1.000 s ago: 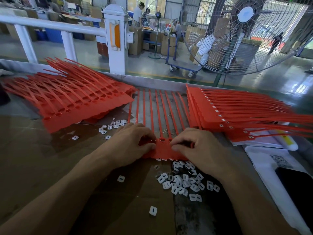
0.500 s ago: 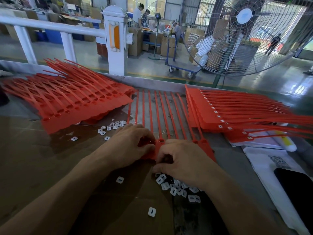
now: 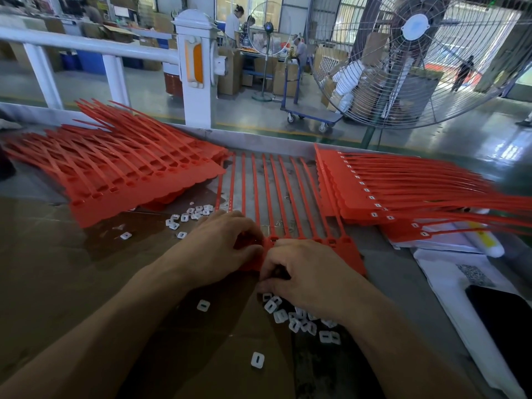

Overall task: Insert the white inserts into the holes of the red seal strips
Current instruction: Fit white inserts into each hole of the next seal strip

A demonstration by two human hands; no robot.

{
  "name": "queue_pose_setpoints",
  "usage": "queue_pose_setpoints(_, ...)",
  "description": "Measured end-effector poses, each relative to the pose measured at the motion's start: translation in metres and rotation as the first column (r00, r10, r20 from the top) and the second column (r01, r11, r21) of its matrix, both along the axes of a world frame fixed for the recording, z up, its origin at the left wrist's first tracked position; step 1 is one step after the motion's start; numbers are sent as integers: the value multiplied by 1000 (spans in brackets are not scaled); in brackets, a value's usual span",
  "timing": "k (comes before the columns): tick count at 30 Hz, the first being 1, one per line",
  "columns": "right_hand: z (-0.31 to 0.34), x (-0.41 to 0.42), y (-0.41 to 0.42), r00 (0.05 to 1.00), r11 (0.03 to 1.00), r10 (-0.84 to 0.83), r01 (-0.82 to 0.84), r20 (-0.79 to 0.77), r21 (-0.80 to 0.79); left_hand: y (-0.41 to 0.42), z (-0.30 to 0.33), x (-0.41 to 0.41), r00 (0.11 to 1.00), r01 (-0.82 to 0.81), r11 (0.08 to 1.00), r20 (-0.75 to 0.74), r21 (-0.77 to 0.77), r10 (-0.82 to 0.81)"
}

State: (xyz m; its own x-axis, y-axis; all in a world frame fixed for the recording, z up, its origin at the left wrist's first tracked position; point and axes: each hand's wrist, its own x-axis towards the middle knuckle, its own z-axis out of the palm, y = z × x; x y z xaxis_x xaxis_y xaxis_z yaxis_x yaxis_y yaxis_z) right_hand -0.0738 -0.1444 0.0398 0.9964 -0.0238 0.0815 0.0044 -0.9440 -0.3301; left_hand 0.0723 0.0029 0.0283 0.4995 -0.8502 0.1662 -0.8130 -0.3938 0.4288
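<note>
While the red seal strip [image 3: 288, 203] lies flat on the desk [image 3: 72, 283], its near end is pinned under the left hand [image 3: 218, 249]; the right hand [image 3: 311, 275] is curled over the loose white inserts [image 3: 290, 315], its grip hidden, so closure cannot be told; an insert could be seated crooked if pressed off-centre.

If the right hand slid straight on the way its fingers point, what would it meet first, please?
Probably the left hand: the right hand points left across the red seal strip, fingertips nearly touching it already.
</note>
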Motion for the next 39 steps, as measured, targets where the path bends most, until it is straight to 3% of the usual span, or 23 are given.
queue_pose_setpoints(14, -2, -2, -4, 993, 991, -49, 34, 109, 133, 0, 2, 0, 1000, 5, 998, 18, -61, -4)
queue_pose_setpoints(21, -2, -4, -8, 937, 925, -229, 125, 264, 360, 0, 10, -9, 946, 92, 962, -279, -257, -165)
queue_pose_setpoints(27, -3, -3, -9, 899, 900, -292, 142, 327, 413, 0, 15, -13, 851, 62, 933, -470, -355, -235)
queue_pose_setpoints(31, -2, -2, -9, 889, 903, -290, 131, 354, 410, 1, 15, -12, 814, 49, 921, -518, -387, -261)
queue_pose_setpoints(39, 0, 0, -7, 885, 893, -285, 105, 369, 438, -2, 13, -10, 832, 70, 926, -490, -371, -260)
